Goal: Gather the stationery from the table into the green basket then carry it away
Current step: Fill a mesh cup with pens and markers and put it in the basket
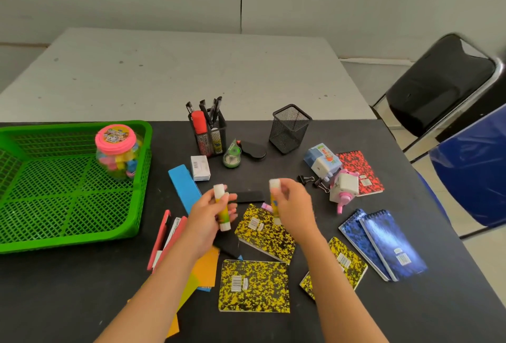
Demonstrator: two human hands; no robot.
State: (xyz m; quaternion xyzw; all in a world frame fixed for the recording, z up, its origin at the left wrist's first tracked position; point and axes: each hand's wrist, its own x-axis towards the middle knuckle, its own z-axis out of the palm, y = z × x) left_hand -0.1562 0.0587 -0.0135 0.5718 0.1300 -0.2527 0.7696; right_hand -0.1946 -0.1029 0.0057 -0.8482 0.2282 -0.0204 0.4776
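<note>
Above a black table (pixel 82 288), the left hand (pixel 210 222) grips a glue stick (pixel 222 211) and the right hand (pixel 293 205) clasps a second glue stick (pixel 274 192), both held over yellow notebooks (pixel 254 285). Well to their left sits the green basket (pixel 68 241) (a pink-lidded jar (pixel 116 151) stands inside).

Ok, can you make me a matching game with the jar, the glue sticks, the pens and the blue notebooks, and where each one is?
Things:
1. jar
2. glue sticks
3. pens
4. blue notebooks

Places:
A. standing in a mesh cup
B. lying flat on the table
C. inside the green basket
D. one in the left hand, one in the right hand

Pairs: 1-C, 2-D, 3-A, 4-B.
</note>
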